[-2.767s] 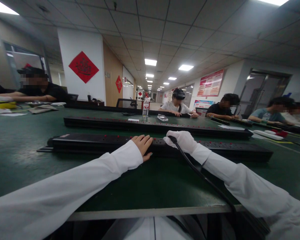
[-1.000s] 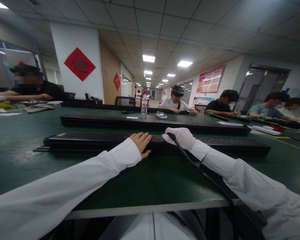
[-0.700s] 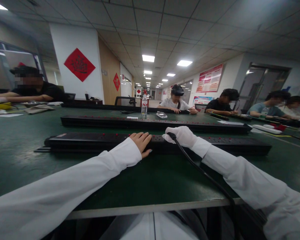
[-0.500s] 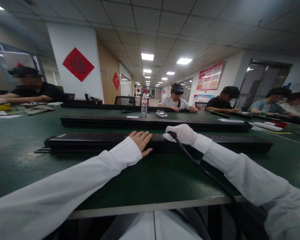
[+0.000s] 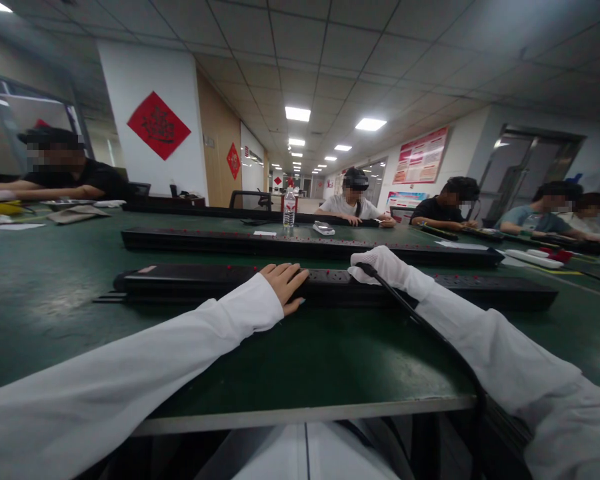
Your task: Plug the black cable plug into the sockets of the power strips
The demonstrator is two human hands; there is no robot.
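Observation:
A long black power strip [image 5: 330, 279] with sockets and red switches or lights lies crosswise in front of me. Bare and palm down, my left hand [image 5: 286, 285] rests on its middle, fingers stretched over the top and thumb at the near side. My right hand [image 5: 380, 265], in a white glove, is closed around a black plug [image 5: 366, 268] just to the right of that, at the strip's top face. From the plug a thick black cable [image 5: 420, 317] runs down over the table edge. Whether the plug's pins sit in a socket is hidden.
Behind lies a second black power strip [image 5: 220, 241], with another farther back. A water bottle [image 5: 289, 208] and a small white device [image 5: 324, 229] stand beyond on the green table [image 5: 300, 373]. Several people sit around it. The table's near edge is close to my body.
The front power strip has shifted to the right, and my right hand with the plug has moved right too. My left hand has stayed in about the same place.

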